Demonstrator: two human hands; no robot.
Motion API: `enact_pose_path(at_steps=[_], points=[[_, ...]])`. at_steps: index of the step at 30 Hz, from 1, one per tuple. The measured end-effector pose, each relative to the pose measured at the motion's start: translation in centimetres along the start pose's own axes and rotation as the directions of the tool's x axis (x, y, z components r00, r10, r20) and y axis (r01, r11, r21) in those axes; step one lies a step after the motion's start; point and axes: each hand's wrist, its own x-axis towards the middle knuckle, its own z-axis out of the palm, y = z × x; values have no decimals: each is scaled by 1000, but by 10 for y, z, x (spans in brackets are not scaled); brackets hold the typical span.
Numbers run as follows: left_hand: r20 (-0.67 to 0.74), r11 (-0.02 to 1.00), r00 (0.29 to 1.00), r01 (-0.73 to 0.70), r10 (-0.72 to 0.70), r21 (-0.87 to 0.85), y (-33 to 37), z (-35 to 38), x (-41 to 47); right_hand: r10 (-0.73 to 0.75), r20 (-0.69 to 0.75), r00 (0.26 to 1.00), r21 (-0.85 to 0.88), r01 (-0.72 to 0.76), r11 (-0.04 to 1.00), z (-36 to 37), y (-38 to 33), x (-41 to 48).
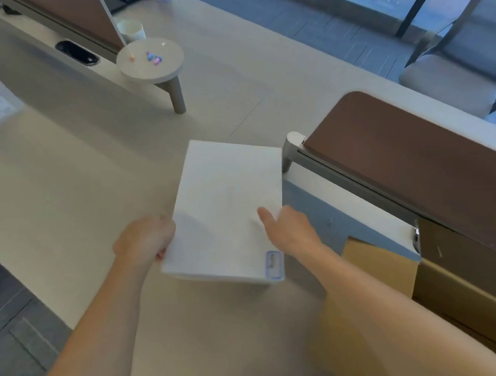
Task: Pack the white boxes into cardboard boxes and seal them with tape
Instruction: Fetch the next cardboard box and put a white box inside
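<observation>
Fingers of the left hand (143, 241) are curled round the left edge of the white box (228, 204) close to its near-left corner, thumb against the edge, remaining fingers mostly hidden beneath. Right hand (289, 231) holds the box's right edge: thumb (265, 215) laid flat on the top face, other fingers out of sight behind the edge, so how far they are bent cannot be told. Both forearms are bare. White box is held flat side up over the near middle of the tabletop (66, 191), near end raised with shadow under it; whether the far end touches the surface cannot be told. A blue-bordered label (274, 265) sits at its near-right corner, print unreadable. Cardboard box (380, 283) stands open just right of the right forearm, at the near-right edge of the tabletop, one flap up. Beyond it, a brown divider panel (416, 175) runs along the right side. Toward the far-left corner, a round stand (167, 69) carries small coloured items (154, 57); a white cup (133, 29) stands just behind it. A chair (466, 70) is past the far edge.
</observation>
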Motion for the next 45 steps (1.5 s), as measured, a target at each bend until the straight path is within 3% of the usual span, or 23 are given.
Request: enact_pose_path(at_steps=[1,2,3,4,5,7,10,12,14,16,17,19,21,24,26,27,29,31,35,38,45], points=[[176,1000,984,-2,7,-31,-3,-5,-1,-15,-30,999,17,16,1000,-1,-7,4],[217,998,976,2,10,-56,-5,-9,0,-36,-51,998,66,39,997,-3,-12,7],[145,998,989,-9,19,-69,-5,-11,6,-63,-65,996,132,71,989,-6,-15,9],[-15,996,999,-32,30,-86,-4,-13,13,-91,-78,993,187,104,977,-8,-15,9],[-184,988,981,-84,59,-128,0,-16,18,-105,-90,990,209,122,970,-8,-13,8],[-390,942,909,-250,148,-225,15,-22,24,-79,-112,991,182,99,978,-6,-4,0],[-428,858,803,-502,415,-110,45,-28,44,98,-97,990,160,-81,984,5,15,-16],[-301,833,790,-552,534,30,61,-26,65,282,-3,959,214,-275,937,11,28,-28],[-253,817,777,-554,577,161,69,-21,77,424,222,878,364,-478,799,15,33,-41],[-297,823,768,-522,568,224,73,-18,78,395,454,799,480,-593,647,16,34,-49],[-324,838,773,-500,546,218,71,-18,76,364,482,797,514,-594,619,15,33,-50],[-365,869,789,-458,494,187,63,-18,73,345,415,842,566,-536,626,15,34,-45],[-384,902,816,-389,431,187,54,-26,67,369,248,896,591,-442,675,16,38,-30],[-222,946,931,-244,291,214,40,-37,62,388,-8,922,587,-310,748,13,43,-9],[-13,966,970,-240,242,99,27,-35,60,354,-49,934,630,-247,737,13,37,-4],[84,963,961,-257,263,-77,19,-29,60,341,-11,940,695,-238,678,16,33,-4],[176,834,914,-237,365,-499,7,-19,52,340,111,934,834,-273,479,23,27,-6],[244,655,862,-127,444,-745,-2,-16,38,334,179,926,874,-305,378,25,26,-6],[326,550,747,-64,579,-833,-11,-22,27,262,252,932,867,-338,367,6,18,-10],[297,493,742,-52,601,-869,-11,-35,19,217,239,947,873,-307,378,-15,5,-16],[151,362,726,-143,671,-921,-1,-79,-34,146,15,989,856,-89,510,-78,-23,-49]])
